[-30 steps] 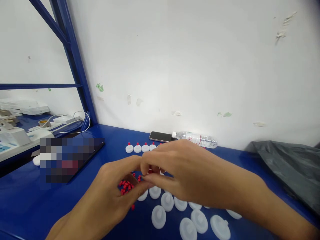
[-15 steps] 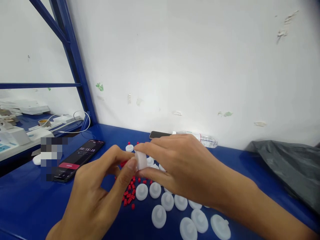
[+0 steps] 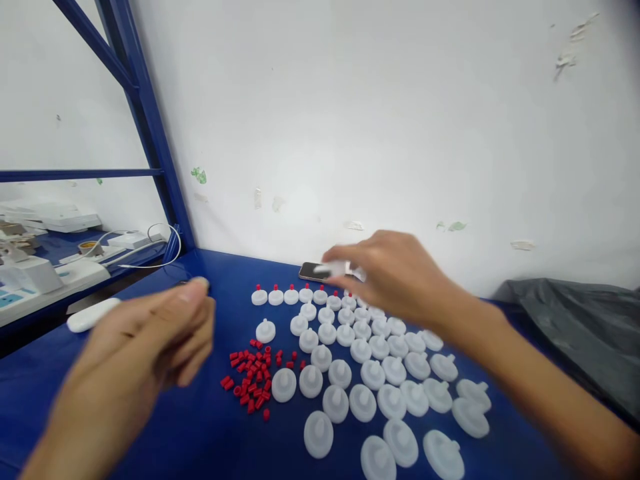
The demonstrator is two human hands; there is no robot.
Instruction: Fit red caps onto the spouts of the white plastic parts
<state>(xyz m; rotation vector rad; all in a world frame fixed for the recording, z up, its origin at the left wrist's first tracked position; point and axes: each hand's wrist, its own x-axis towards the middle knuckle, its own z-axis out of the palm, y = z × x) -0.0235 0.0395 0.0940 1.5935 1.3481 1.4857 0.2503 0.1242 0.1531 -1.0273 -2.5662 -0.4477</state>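
Note:
My left hand [image 3: 150,340] is raised at the left, thumb pressed to curled fingers; anything inside is hidden. Over the back of the white parts, my right hand [image 3: 395,270] pinches a blurred white disc part [image 3: 336,268]. Below it, a back row of white discs includes several with red caps on their stems, like this capped disc [image 3: 259,297]. Many uncapped discs [image 3: 363,403] spread towards the front right. Loose red caps [image 3: 253,377] lie in a pile between my hands, with a single uncapped disc [image 3: 265,331] just behind them.
A phone [image 3: 311,271] lies near the white wall. At the right is a dark grey plastic bag [image 3: 575,333]. A white oval object [image 3: 93,315] lies beside my left hand. Power strips and cables [image 3: 80,273] are at the far left, near a blue metal frame [image 3: 150,120].
My hands have separated. The right one has moved back and right with the white disc; the left has drawn away to the left, now covering most of the phone with the timer.

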